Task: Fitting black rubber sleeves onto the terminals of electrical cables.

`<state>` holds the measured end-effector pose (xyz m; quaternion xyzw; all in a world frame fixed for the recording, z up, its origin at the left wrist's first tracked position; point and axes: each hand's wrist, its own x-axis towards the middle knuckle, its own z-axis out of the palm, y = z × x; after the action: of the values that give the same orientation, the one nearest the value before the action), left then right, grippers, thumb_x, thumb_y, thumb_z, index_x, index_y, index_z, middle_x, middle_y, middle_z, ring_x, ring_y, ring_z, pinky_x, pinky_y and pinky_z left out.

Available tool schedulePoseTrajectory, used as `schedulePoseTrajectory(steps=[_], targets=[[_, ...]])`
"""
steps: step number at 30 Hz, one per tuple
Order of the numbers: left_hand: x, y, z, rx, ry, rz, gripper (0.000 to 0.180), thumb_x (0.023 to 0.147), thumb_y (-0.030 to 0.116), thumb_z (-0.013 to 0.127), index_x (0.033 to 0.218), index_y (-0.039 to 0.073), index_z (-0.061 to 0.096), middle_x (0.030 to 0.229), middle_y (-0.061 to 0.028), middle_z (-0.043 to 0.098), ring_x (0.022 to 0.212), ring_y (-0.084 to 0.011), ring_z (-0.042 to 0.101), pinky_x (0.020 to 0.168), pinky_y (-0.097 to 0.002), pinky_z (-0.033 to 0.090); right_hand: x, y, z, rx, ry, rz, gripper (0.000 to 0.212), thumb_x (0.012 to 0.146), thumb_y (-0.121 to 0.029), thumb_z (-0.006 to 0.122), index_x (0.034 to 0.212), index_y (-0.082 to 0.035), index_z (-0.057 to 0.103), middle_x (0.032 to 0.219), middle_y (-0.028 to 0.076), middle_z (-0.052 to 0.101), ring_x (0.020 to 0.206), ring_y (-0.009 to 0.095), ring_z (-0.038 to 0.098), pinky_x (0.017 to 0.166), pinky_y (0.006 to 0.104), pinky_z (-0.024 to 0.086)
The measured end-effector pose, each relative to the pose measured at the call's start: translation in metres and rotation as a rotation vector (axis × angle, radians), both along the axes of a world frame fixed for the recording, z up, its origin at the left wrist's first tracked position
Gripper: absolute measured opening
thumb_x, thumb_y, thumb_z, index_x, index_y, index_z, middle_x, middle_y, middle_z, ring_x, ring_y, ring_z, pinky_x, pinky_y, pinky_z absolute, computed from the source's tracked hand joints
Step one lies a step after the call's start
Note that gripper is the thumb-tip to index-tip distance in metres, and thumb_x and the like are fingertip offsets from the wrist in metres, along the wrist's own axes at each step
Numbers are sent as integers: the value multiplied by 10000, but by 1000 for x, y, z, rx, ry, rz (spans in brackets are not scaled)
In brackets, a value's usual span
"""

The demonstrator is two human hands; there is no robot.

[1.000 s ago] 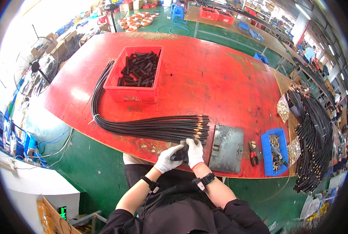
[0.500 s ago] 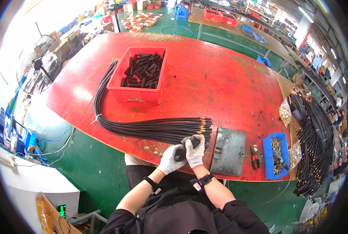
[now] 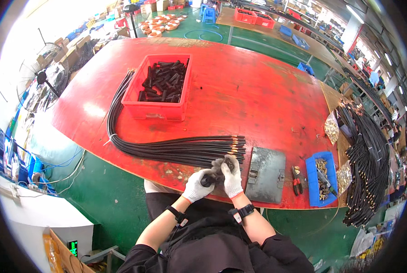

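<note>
Both my hands wear white gloves with dark grey finger areas and meet at the table's front edge. My left hand (image 3: 196,186) is closed around a black rubber-like sleeve (image 3: 207,181), whose rounded end shows. Close beside it, my right hand (image 3: 233,182) has its fingers curled in; dark fingertips hide what they hold, if anything. Just beyond the hands lies a bundle of black cables (image 3: 176,151) with brass-coloured ends, tied with a white tie at its bend. A red bin (image 3: 153,110) behind the bundle holds several black sleeve-like pieces (image 3: 164,82).
Right of my hands lie a grey metal plate (image 3: 266,175), red-handled pliers (image 3: 297,182) and a blue tray (image 3: 311,182) of small brass fittings. Another black cable bundle (image 3: 365,159) hangs over the right edge of the red table (image 3: 253,100). A fan (image 3: 41,77) stands at left.
My right hand has turned and its fingers have shifted, with more dark finger area showing between the hands. The left hand keeps its hold; the whole view has shifted slightly.
</note>
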<state>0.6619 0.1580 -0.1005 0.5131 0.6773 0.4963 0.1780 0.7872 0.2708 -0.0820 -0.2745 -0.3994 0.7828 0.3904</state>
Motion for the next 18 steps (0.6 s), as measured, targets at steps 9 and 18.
schedulePoseTrajectory(steps=[9,18], targets=[[-5,3,8,-13,69,-116,763,707,128,867,1418,58,597,1214,-203,729,1112,-380,728,968,-454,592,18,-17,-31,394,-307,94,358,1063,-75,596,1415,-19,558,1374,98,670,1247,171,614,1106,318,467],[-4,2,9,63,67,-261,837,683,187,914,1427,36,562,1202,-235,720,1116,-424,714,965,-469,586,-1,-17,-39,229,-143,-27,456,1125,-160,488,1548,9,476,1564,181,552,1421,280,559,1216,379,411]])
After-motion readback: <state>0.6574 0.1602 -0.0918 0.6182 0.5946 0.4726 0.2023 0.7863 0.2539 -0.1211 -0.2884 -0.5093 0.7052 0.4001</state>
